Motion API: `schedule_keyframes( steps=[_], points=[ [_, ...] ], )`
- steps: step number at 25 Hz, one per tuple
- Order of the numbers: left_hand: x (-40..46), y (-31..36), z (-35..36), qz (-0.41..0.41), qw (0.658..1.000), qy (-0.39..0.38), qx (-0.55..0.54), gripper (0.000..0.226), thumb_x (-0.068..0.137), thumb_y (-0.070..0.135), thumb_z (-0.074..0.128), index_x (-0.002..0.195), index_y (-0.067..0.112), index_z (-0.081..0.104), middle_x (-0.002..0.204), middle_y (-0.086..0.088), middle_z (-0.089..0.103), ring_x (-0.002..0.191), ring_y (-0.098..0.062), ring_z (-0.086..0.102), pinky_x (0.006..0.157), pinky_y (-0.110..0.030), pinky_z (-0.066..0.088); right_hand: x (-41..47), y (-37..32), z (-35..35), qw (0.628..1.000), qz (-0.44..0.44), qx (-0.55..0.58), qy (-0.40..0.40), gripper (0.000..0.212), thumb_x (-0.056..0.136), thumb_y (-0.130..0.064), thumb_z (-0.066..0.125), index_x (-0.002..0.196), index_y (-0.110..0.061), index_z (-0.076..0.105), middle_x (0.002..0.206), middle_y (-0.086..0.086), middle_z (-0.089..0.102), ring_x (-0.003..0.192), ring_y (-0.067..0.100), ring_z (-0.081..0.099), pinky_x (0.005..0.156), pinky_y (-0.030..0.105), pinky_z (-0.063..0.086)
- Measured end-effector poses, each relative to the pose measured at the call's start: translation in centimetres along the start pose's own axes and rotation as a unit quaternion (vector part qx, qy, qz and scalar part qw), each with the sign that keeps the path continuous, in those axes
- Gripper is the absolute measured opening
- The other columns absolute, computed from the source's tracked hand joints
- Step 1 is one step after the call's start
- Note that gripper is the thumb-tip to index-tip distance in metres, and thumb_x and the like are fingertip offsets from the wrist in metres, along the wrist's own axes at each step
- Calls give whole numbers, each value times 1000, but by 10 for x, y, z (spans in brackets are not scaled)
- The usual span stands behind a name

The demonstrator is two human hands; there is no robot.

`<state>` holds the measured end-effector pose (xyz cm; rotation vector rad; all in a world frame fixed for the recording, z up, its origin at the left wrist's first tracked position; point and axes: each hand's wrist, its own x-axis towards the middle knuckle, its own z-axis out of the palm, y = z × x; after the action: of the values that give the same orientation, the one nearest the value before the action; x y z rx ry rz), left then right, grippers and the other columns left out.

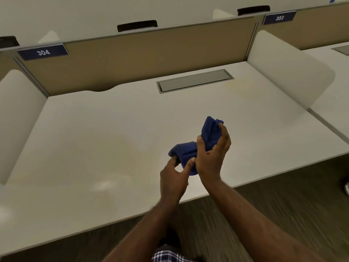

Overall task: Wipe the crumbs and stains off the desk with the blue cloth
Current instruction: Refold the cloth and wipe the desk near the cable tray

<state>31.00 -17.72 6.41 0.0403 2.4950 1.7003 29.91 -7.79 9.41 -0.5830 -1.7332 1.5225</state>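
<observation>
— Fingers (224, 129) of the right hand (212, 156) are clamping around the upper half of the blue cloth (190, 148), just right of the frame's centre. The left hand (173, 176) is pinching the lower fold between thumb and fingertips, so each grip is closed on fabric.

— Is the cloth touching the counter (94, 144)?

— Hard to say for certain. It is looking bunched and lifted, held above the near edge, with both forearms coming up from the bottom of the frame.

— So which step is this?

— My reading: the person is folding or gathering the cloth into a pad, and wiping is not under way.

— Any crumbs to go after?

— None that I can make out. Faint yellowish patches are showing left of centre and toward the upper right, below the grey cable hatch (194, 80); they may be stains or only reflections.

— What is the next move asking for?

— Probably one hand freeing itself, the other pressing the pad flat, then sweeping strokes across those patches, staying clear of the hatch and the side dividers (287, 70).
</observation>
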Motion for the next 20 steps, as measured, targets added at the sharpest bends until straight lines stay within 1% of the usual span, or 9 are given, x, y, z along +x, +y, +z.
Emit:
schedule_keyframes(
  steps=[1,3,6,8,10,12,16,18,20],
  points=[
    [8,3,4,-3,1000,-13,5,60,85,50,64,136,20,52,128,3,64,93,-29,70,80,-51,59,7,2,1,1000,3,5,1,64,88,-11,65,138,-32,31,147,5,29,119,-14,36,91,1,34],
    [27,7,12,-1,999,-43,-6,57,85,41,69,136,21,50,123,9,64,74,-19,72,64,-35,61,24,8,4,1000,4,8,1,63,88,-10,64,139,-32,32,148,6,29,115,-19,35,87,-3,33],
    [61,8,24,9,998,-45,-40,37,84,24,70,119,16,61,105,1,72,57,-13,68,48,-18,51,54,20,11,1000,-7,-3,-11,65,88,-9,64,144,-23,33,149,9,28,115,-24,34,84,-5,33],
    [88,11,32,27,999,-33,-34,19,84,20,68,103,19,67,88,2,73,58,-15,67,49,-21,52,77,29,17,1000,-3,-10,-21,65,89,-11,64,145,-24,33,151,9,26,124,-10,37,85,-3,34],
    [114,16,40,38,999,-28,-18,11,84,22,67,95,23,67,79,7,71,62,-16,67,54,-34,58,98,39,21,999,-19,-17,-21,63,89,-10,63,144,-22,35,152,8,27,132,8,38,89,1,36],
    [139,23,46,52,998,-35,-5,9,83,22,67,91,24,65,74,10,69,64,-13,66,57,-39,59,119,48,23,999,-31,-5,-7,61,89,-8,63,143,-20,37,150,5,31,134,12,39,94,8,40],
    [178,39,57,119,992,-44,26,9,85,18,68,90,25,64,67,15,64,68,-7,62,55,-16,51,156,63,27,999,23,26,15,57,89,-8,64,141,-15,41,145,2,46,130,17,48,105,41,46],
    [196,48,64,154,986,-48,41,5,86,17,68,88,20,64,66,12,62,65,-11,60,53,-14,45,174,69,28,997,41,55,20,61,87,-17,66,142,-15,41,143,2,49,129,21,51,100,39,49],
    [214,57,71,174,982,-42,50,5,87,19,68,86,17,64,64,10,60,60,-14,57,53,-15,43,190,74,27,997,32,70,-6,71,80,-30,70,142,-13,39,144,5,48,129,22,51,92,26,52]
  ],
)
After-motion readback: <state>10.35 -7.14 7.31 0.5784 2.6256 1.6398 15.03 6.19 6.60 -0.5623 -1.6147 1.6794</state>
